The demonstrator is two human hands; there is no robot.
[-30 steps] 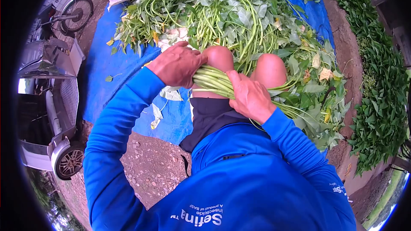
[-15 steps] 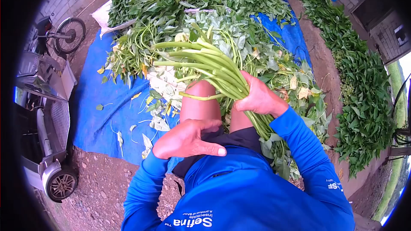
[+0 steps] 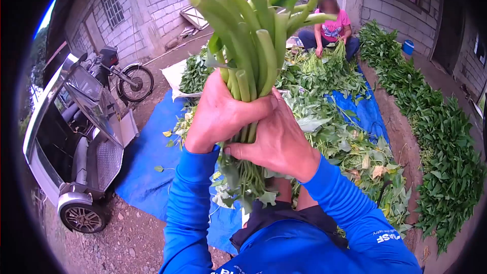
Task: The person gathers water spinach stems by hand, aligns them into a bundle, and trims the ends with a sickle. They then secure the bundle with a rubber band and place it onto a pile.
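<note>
A bundle of thick green stems stands upright in front of me, cut ends up, with its leaves hanging below my hands. My left hand is wrapped round the bundle from the left side. From the right, my right hand grips the same stems slightly lower, its thumb across them. The two hands touch each other. Behind and below lie heaps of leafy stems on a blue tarp.
Another person in a pink shirt sits at the back handling greens. A long row of leafy bundles lies on the right. A sidecar and a motorcycle stand on the left. A blue container is by the wall.
The bundle has been raised and turned upright. My left hand, empty and apart before, has closed on it beside my right hand. The view has tilted up, showing the other person.
</note>
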